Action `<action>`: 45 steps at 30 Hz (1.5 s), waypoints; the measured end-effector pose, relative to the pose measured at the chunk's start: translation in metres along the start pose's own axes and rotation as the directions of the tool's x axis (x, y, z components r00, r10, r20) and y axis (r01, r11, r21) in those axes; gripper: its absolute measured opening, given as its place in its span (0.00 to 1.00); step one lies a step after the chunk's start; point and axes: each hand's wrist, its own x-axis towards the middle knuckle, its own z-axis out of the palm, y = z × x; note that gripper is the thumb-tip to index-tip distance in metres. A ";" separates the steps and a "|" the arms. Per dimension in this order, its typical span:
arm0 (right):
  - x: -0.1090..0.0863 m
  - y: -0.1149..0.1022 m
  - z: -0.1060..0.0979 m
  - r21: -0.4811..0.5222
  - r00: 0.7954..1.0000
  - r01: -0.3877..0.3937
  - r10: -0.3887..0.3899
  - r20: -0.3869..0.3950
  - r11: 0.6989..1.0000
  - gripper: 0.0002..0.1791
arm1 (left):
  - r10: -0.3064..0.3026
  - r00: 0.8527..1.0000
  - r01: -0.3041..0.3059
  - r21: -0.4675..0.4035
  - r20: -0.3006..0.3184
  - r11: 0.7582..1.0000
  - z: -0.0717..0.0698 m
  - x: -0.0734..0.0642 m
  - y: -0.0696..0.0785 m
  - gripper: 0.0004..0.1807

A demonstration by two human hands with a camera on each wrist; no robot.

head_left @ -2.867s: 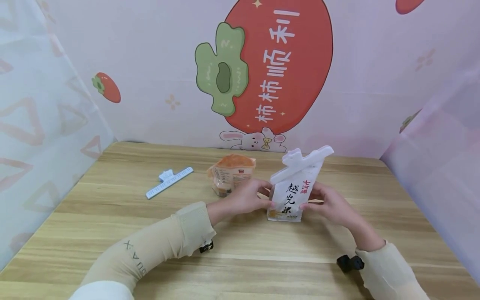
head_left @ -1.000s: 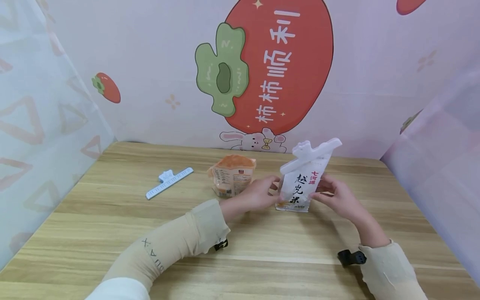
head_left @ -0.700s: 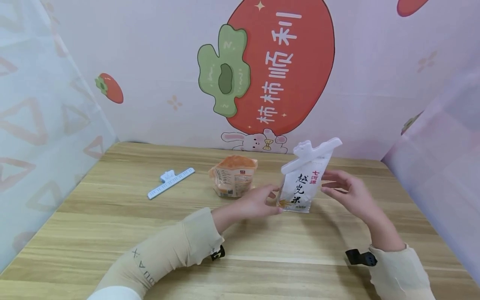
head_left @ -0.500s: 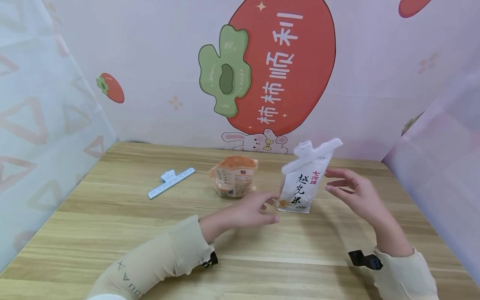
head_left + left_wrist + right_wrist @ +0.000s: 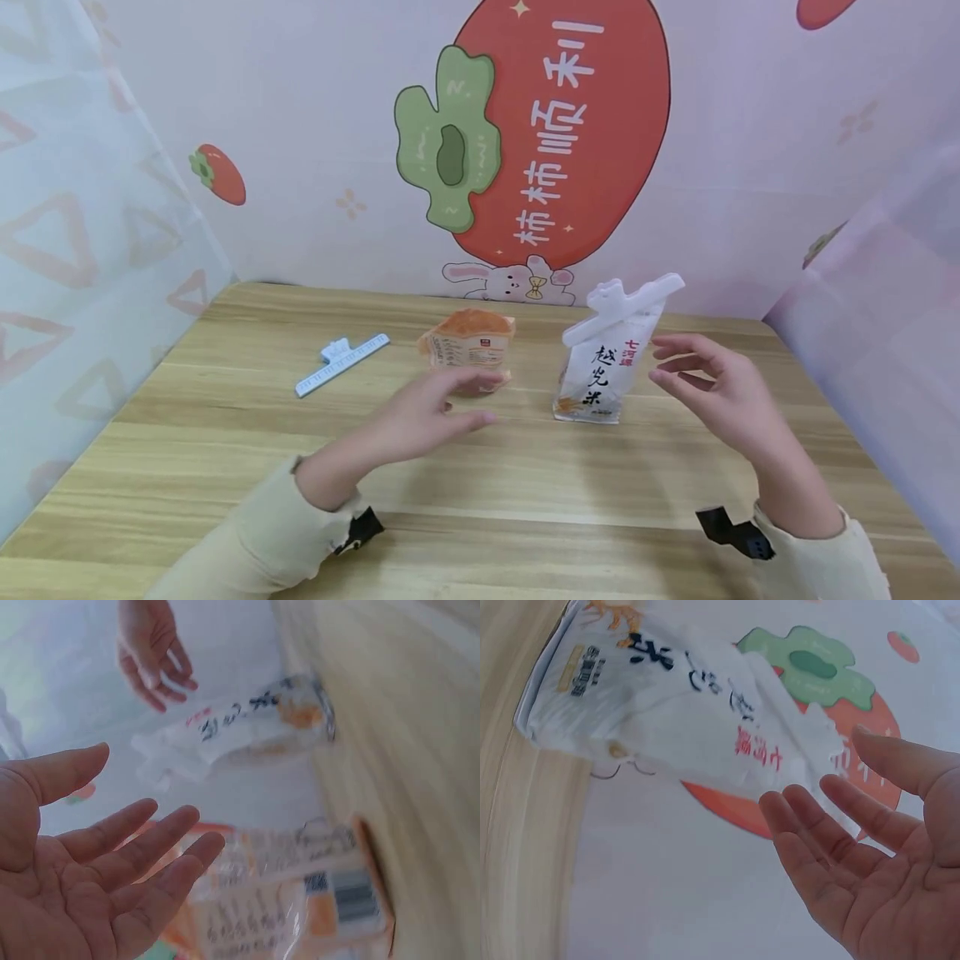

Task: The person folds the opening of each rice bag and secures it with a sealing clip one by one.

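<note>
A white rice bag (image 5: pixel 600 375) with black and red lettering stands upright on the wooden table, right of centre. Across its folded top sits a white sealing clip (image 5: pixel 622 308), slanting up to the right. My right hand (image 5: pixel 727 392) hovers just right of the bag, fingers relaxed and nothing in them. My left hand (image 5: pixel 412 417) is in front of an orange-and-clear package (image 5: pixel 472 337) and covers part of its lower half. Its fingers are spread and hold nothing. In the left wrist view, the package's printed label and barcode (image 5: pixel 356 896) show beyond the fingers.
A light blue sealing clip (image 5: pixel 342 364) with a ruler-like bar lies on the left part of the table (image 5: pixel 510 533). Behind the table rises a printed backdrop (image 5: pixel 300 100), with side panels at left and right.
Both hands have let go of the rice bag, which earlier shifted slightly back and right. My left hand has drawn away leftward to the orange package; my right has backed off a little.
</note>
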 end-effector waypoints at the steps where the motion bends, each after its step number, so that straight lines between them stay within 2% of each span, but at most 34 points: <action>1: 0.000 -0.003 0.001 0.003 1.000 0.006 -0.006 0.004 1.000 0.21 | -0.010 1.000 0.010 0.011 -0.016 1.000 -0.005 -0.003 -0.001 0.25; 6: 0.003 -0.014 0.005 0.029 1.000 0.014 -0.014 0.024 0.999 0.21 | -0.043 0.994 0.051 0.071 -0.102 0.996 -0.031 -0.011 -0.003 0.23; 12: 0.009 -0.026 0.015 0.075 0.997 0.011 -0.017 0.075 0.997 0.21 | -0.028 0.978 0.043 0.069 -0.207 0.997 -0.053 -0.018 -0.001 0.23; 18: 0.018 -0.032 0.027 0.088 0.994 0.031 -0.040 0.098 0.996 0.20 | -0.013 0.964 0.039 0.092 -0.267 0.995 -0.063 -0.014 -0.010 0.23; 23: 0.026 -0.039 0.036 0.122 0.991 0.012 -0.028 0.130 0.992 0.21 | -0.039 0.956 0.060 0.061 -0.291 0.996 -0.069 -0.006 -0.019 0.23; 28: 0.033 -0.046 0.047 0.160 0.987 0.003 -0.029 0.158 0.987 0.22 | -0.054 0.954 0.065 0.029 -0.294 0.997 -0.076 0.003 -0.028 0.25; 34: 0.043 -0.051 0.057 0.163 0.983 0.008 -0.038 0.178 0.987 0.24 | -0.077 0.963 0.083 0.013 -0.257 0.996 -0.080 0.017 -0.045 0.28; 40: 0.051 -0.056 0.073 0.187 0.975 -0.001 -0.041 0.219 0.982 0.27 | -0.101 0.978 0.097 -0.033 -0.184 0.995 -0.077 0.024 -0.062 0.31; 45: 0.054 -0.058 0.085 0.166 0.968 -0.014 -0.029 0.251 0.986 0.28 | -0.112 0.981 0.107 -0.040 -0.160 0.993 -0.073 0.028 -0.068 0.29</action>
